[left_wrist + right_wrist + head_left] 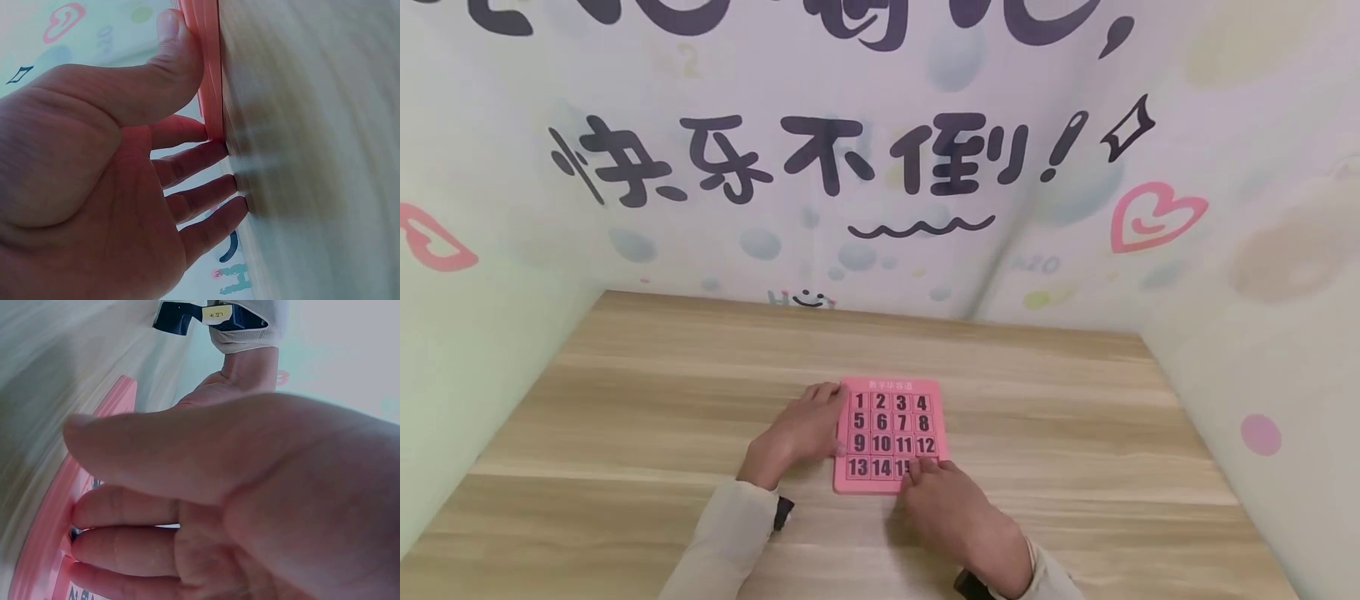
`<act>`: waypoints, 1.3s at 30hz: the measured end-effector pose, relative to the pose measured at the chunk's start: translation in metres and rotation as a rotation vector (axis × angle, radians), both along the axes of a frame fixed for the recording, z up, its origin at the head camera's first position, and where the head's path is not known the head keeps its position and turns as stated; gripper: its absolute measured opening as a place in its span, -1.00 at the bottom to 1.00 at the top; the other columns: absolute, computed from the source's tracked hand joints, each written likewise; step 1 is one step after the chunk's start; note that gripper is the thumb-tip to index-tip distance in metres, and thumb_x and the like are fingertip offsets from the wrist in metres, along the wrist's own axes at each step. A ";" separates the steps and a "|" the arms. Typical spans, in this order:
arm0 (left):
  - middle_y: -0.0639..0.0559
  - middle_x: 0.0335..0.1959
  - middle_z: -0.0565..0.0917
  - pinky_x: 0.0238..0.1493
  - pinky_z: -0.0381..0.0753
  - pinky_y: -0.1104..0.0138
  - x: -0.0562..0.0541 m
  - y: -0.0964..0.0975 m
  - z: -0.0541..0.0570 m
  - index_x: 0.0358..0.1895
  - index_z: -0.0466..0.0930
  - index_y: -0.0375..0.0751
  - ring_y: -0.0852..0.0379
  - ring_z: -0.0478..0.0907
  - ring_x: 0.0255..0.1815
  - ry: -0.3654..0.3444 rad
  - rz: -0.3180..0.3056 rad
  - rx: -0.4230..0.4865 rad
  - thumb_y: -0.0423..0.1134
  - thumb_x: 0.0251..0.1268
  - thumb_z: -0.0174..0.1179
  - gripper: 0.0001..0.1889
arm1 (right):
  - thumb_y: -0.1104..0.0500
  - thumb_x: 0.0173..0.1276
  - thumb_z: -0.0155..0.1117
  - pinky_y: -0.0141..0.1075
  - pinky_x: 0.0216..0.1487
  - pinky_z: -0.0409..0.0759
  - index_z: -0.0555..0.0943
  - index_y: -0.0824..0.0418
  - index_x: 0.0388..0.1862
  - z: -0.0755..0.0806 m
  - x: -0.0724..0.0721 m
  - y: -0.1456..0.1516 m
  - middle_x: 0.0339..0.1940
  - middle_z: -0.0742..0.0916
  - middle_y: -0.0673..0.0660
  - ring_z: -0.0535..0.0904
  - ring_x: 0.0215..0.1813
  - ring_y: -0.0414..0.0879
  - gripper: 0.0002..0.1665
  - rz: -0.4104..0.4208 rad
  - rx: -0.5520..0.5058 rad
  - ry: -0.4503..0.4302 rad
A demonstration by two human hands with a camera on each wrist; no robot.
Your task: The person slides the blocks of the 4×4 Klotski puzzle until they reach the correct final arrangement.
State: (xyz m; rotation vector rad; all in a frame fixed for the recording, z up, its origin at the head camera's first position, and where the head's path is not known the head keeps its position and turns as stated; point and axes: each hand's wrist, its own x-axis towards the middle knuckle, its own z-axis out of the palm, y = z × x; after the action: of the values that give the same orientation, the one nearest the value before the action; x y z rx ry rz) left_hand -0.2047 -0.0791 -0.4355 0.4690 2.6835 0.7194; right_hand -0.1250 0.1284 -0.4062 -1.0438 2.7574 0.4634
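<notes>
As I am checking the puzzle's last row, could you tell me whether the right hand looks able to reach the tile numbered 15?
Probably yes: the right hand already has its fingertips on the bottom row of the pink number puzzle, partly covering tile 15. The left hand rests at the puzzle's left edge, out of its way.

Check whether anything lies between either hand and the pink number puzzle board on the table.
Nothing visible does. The left hand rests against the left edge of the pink puzzle board, thumb on its rim, and the right hand has its fingertips on the bottom row near tile 15. The wooden table around the board shows nothing else.
</notes>
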 end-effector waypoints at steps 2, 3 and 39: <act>-0.27 0.56 0.12 0.57 0.07 -0.09 0.002 0.000 -0.003 0.55 0.03 -0.36 -0.23 0.00 0.58 0.005 -0.012 0.008 -0.22 0.22 0.37 -0.08 | 0.08 0.33 0.26 -0.23 -0.09 0.67 0.68 0.21 -0.26 -0.002 0.000 0.002 -0.26 0.71 0.07 0.62 -0.11 -0.06 -0.79 0.008 -0.011 -0.003; -0.27 0.55 0.12 0.57 0.07 -0.09 0.002 0.001 -0.004 0.55 0.03 -0.37 -0.23 0.01 0.58 0.005 -0.017 0.014 -0.23 0.21 0.37 -0.08 | 0.08 0.30 0.27 -0.25 -0.13 0.67 0.66 0.19 -0.33 -0.002 0.000 0.004 -0.31 0.69 0.05 0.60 -0.16 -0.07 -0.81 0.011 -0.021 -0.004; -0.30 0.56 0.09 0.59 0.01 -0.07 -0.003 -0.002 -0.002 0.55 -0.06 -0.42 -0.24 -0.04 0.59 -0.027 -0.002 0.004 -0.23 0.22 0.38 -0.03 | -0.02 0.47 0.18 -0.28 -0.39 0.56 0.57 -0.04 -0.53 0.006 -0.018 0.018 -0.51 0.60 -0.08 0.45 -0.47 -0.16 -0.68 0.007 -0.211 -0.011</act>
State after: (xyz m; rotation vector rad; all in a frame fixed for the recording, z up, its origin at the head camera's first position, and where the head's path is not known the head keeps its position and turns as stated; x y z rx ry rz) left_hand -0.2082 -0.0807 -0.4374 0.4603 2.6563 0.7260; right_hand -0.1431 0.1460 -0.4004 -1.0958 2.8411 0.1689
